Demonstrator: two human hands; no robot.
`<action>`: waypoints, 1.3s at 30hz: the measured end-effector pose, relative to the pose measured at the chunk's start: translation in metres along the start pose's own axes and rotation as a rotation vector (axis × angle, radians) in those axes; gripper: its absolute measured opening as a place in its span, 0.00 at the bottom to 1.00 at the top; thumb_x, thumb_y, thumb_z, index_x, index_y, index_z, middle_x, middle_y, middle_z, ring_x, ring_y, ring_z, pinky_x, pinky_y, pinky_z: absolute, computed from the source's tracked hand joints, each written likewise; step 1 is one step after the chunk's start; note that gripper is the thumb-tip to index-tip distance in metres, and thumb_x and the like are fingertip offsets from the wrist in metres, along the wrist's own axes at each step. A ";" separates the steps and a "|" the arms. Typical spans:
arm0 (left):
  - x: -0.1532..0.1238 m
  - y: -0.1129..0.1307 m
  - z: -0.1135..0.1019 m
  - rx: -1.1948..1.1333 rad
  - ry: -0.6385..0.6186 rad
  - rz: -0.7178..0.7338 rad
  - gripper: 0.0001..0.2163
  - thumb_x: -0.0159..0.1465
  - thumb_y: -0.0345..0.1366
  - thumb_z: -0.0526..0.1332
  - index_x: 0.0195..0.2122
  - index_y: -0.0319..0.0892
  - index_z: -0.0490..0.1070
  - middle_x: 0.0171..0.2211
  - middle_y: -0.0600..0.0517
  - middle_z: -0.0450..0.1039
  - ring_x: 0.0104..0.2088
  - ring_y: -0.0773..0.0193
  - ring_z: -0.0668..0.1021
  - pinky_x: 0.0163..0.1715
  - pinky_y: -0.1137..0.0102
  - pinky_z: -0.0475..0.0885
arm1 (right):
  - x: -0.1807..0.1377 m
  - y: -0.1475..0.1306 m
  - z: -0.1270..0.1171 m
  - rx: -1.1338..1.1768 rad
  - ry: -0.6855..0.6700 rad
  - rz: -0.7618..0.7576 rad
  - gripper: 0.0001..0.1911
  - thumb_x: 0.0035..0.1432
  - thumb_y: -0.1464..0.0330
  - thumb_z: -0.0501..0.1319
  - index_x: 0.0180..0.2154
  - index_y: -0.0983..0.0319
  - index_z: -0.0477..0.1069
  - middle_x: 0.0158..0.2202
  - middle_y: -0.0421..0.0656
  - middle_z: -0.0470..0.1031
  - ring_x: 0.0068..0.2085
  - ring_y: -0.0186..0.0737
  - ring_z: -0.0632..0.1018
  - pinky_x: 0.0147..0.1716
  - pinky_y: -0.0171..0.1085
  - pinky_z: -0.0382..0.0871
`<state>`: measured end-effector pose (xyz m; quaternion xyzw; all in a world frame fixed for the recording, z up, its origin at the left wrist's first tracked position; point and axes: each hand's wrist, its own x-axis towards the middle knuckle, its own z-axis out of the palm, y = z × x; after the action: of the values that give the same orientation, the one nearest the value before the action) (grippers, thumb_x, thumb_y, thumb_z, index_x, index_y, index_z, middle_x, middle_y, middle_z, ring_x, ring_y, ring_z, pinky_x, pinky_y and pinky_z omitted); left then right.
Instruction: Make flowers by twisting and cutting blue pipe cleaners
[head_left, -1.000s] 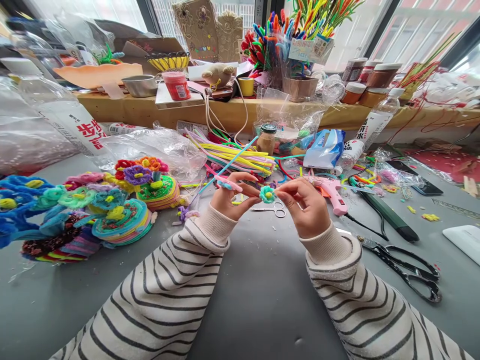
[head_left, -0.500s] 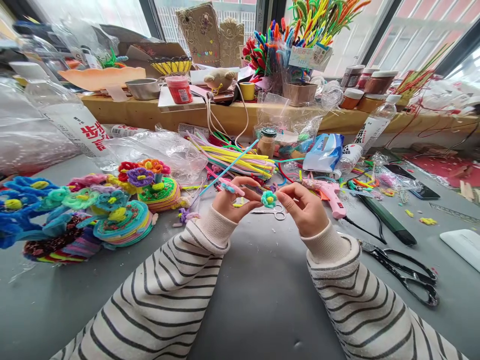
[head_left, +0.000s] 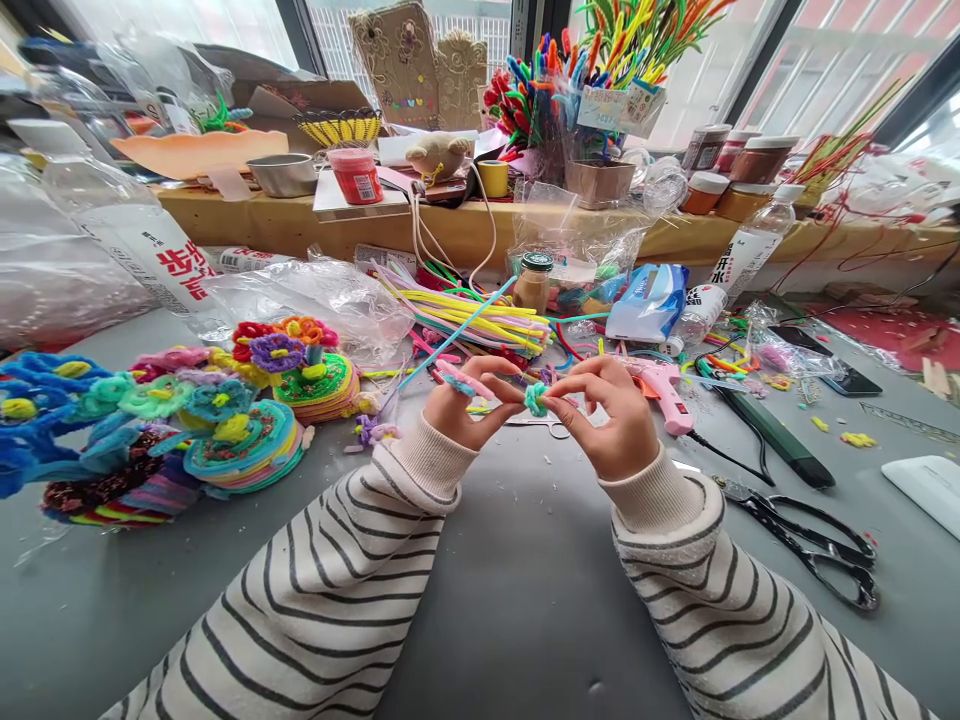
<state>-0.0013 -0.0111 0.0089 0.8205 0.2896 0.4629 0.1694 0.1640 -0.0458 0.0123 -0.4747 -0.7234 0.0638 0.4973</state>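
Observation:
Between my two hands is a small turquoise pipe-cleaner flower (head_left: 535, 399), seen more edge-on, with a bit of yellow at its middle. My left hand (head_left: 466, 405) pinches its left side between thumb and finger. A pink and blue fuzzy piece (head_left: 463, 380) sits across the fingers of that hand. My right hand (head_left: 611, 415) grips the flower's right side with thumb and fingertips. Under the flower, a small pair of silver scissors (head_left: 556, 429) lies on the table, partly hidden by my hands.
Finished pipe-cleaner flowers (head_left: 217, 400) on round bases stand at left. Loose pipe cleaners (head_left: 472, 310) lie beyond my hands. To the right are a pink glue gun (head_left: 670, 398), large black scissors (head_left: 814, 545) and a green cutter (head_left: 780, 440). Plastic bottles (head_left: 127, 220) stand further back.
The turquoise flower has turned from facing me to nearly edge-on. My right hand's fingers have shifted left and now close against it.

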 end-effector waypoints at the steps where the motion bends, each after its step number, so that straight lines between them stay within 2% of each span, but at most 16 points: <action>1: 0.000 0.000 0.000 0.002 0.006 0.004 0.06 0.48 0.30 0.59 0.29 0.40 0.67 0.32 0.50 0.68 0.34 0.66 0.71 0.35 0.70 0.65 | 0.000 0.000 0.000 0.001 -0.001 -0.001 0.04 0.45 0.68 0.58 0.26 0.61 0.69 0.27 0.43 0.63 0.32 0.37 0.67 0.26 0.36 0.62; 11: 0.000 0.001 0.002 -0.031 0.037 0.001 0.05 0.47 0.30 0.60 0.27 0.40 0.68 0.31 0.50 0.68 0.31 0.67 0.72 0.35 0.71 0.66 | -0.002 -0.003 0.001 0.025 -0.006 0.025 0.04 0.46 0.68 0.58 0.26 0.62 0.69 0.27 0.43 0.62 0.33 0.37 0.66 0.26 0.36 0.62; 15: -0.001 0.002 0.003 -0.070 0.065 -0.027 0.07 0.47 0.30 0.60 0.29 0.39 0.66 0.27 0.52 0.69 0.29 0.68 0.73 0.33 0.71 0.67 | -0.002 -0.002 0.001 0.036 -0.004 0.024 0.04 0.46 0.68 0.58 0.26 0.62 0.69 0.27 0.43 0.62 0.31 0.36 0.66 0.25 0.35 0.62; 22: 0.000 0.002 0.001 -0.082 0.017 -0.076 0.06 0.47 0.31 0.60 0.28 0.40 0.67 0.32 0.49 0.69 0.33 0.65 0.72 0.37 0.68 0.65 | -0.002 -0.004 0.001 0.044 0.000 0.033 0.04 0.45 0.68 0.58 0.26 0.62 0.69 0.27 0.43 0.62 0.32 0.37 0.66 0.25 0.35 0.62; 25: 0.000 0.004 0.003 -0.166 0.063 -0.157 0.09 0.47 0.32 0.60 0.30 0.40 0.65 0.28 0.51 0.70 0.32 0.64 0.73 0.37 0.67 0.65 | -0.001 -0.005 -0.001 0.078 0.001 0.049 0.05 0.46 0.67 0.57 0.27 0.61 0.68 0.27 0.42 0.63 0.30 0.35 0.66 0.24 0.34 0.61; 29: 0.001 0.006 0.006 -0.365 0.104 -0.265 0.13 0.46 0.32 0.61 0.33 0.40 0.61 0.20 0.55 0.70 0.27 0.66 0.74 0.33 0.68 0.67 | 0.001 -0.002 -0.004 0.132 0.072 0.148 0.07 0.49 0.65 0.54 0.29 0.62 0.66 0.27 0.41 0.64 0.25 0.31 0.64 0.22 0.33 0.60; 31: 0.002 0.007 0.006 -0.439 0.114 -0.274 0.12 0.46 0.31 0.61 0.32 0.40 0.60 0.20 0.55 0.70 0.27 0.66 0.74 0.32 0.69 0.68 | 0.002 -0.001 -0.004 0.161 0.039 0.193 0.09 0.50 0.64 0.52 0.28 0.62 0.65 0.26 0.41 0.64 0.26 0.32 0.65 0.23 0.32 0.60; 35: 0.002 0.010 0.007 -0.478 0.119 -0.234 0.12 0.46 0.30 0.61 0.31 0.40 0.61 0.21 0.55 0.70 0.26 0.67 0.74 0.31 0.71 0.67 | 0.002 -0.003 -0.002 0.231 -0.117 0.231 0.10 0.51 0.64 0.51 0.25 0.63 0.64 0.23 0.40 0.63 0.25 0.31 0.65 0.23 0.32 0.60; 39: 0.002 0.009 0.009 -0.444 0.148 -0.207 0.12 0.46 0.30 0.61 0.31 0.40 0.61 0.22 0.55 0.70 0.26 0.67 0.74 0.30 0.71 0.68 | -0.001 -0.002 0.002 0.240 -0.148 0.227 0.09 0.50 0.65 0.52 0.26 0.64 0.64 0.25 0.41 0.64 0.25 0.31 0.66 0.22 0.31 0.60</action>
<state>0.0104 -0.0163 0.0103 0.6931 0.2749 0.5543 0.3700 0.1617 -0.0469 0.0120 -0.4847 -0.6869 0.2402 0.4854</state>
